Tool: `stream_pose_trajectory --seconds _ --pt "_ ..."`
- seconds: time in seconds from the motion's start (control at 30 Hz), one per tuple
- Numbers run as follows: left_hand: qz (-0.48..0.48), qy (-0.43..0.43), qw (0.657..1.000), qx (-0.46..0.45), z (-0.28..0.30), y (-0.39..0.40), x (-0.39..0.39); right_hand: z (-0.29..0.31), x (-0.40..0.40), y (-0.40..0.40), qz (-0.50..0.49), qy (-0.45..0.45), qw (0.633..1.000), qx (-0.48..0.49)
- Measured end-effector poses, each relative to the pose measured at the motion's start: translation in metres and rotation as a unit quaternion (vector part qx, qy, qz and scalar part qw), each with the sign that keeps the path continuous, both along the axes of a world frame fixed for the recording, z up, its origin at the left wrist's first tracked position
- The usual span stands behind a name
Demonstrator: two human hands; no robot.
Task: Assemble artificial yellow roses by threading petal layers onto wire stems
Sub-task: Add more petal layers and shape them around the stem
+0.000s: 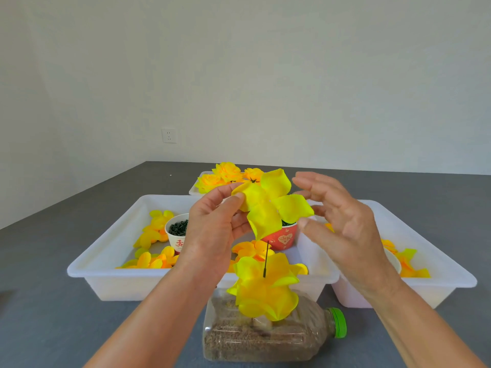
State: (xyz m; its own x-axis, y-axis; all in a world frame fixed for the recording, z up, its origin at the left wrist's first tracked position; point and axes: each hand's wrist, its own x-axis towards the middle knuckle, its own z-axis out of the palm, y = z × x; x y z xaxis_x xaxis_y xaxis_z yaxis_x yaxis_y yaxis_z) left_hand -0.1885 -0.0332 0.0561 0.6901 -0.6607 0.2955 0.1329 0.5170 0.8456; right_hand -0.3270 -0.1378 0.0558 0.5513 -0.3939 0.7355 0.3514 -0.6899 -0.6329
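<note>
My left hand pinches a yellow petal layer by its left lobe, held up above the trays. My right hand hovers just right of the layer with fingers spread and relaxed, holding nothing. Below, a thin black wire stem stands upright out of a half-built yellow rose. That rose sits on a clear plastic bottle lying on its side, filled with brownish grains and closed by a green cap.
A white tray on the left holds loose yellow petals, a white paper cup of dark green pieces and a red cup. A second tray stands at right with more petals. Finished roses lie in a far tray.
</note>
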Motion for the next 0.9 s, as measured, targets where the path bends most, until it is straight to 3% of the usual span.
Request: stream_pose_trajectory --seconds 0.13,0.23,0.37,0.53,0.77,0.9 --pt "-0.006 0.007 1.0 0.006 0.0 -0.001 -0.002 -0.003 0.0 0.0 -0.088 0.058 0.969 -0.225" --pt "-0.021 0.016 1.0 0.016 0.002 -0.002 -0.007 -0.003 0.009 0.0 -0.177 0.003 0.946 -0.271" --pt "-0.041 0.006 0.997 0.065 0.008 -0.001 -0.01 0.005 0.017 -0.004 -0.147 -0.039 0.987 -0.059" --pt "-0.011 0.006 0.993 0.119 0.01 -0.001 -0.005 0.016 0.023 -0.016 -0.069 0.002 0.979 0.193" --pt "0.083 -0.043 0.988 0.124 0.004 -0.009 0.0 0.01 0.022 -0.023 0.012 0.031 0.957 0.288" --pt "0.12 -0.161 0.972 0.126 0.004 -0.018 0.005 0.005 0.022 -0.027 0.005 0.056 0.965 0.256"
